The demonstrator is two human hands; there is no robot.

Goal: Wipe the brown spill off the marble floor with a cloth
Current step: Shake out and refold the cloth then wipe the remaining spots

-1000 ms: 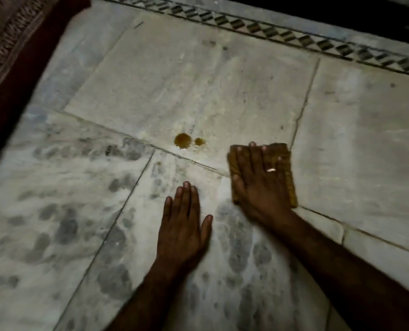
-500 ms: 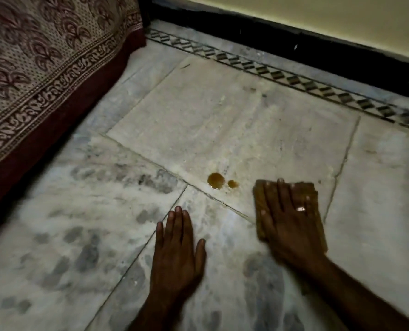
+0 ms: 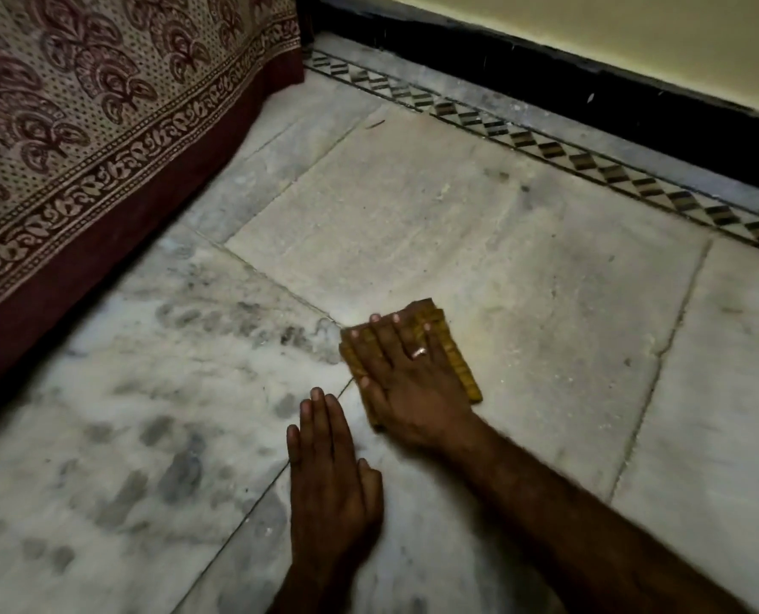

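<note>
Your right hand [image 3: 408,383], a ring [image 3: 419,352] on one finger, presses flat on the folded yellow cloth [image 3: 454,363] on the marble floor [image 3: 479,223], while your left hand [image 3: 333,471] rests palm-down just beside it, straight-fingered.

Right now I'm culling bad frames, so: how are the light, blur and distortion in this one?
Head view: dim overall, darkest at the lower edge and the skirting; the floor is brightest just left of the cloth; the right hand and its forearm are softly blurred, the left hand slightly so; the bedspread pattern reads clearly; no harsh glare; the inlay shows little bending.
</note>
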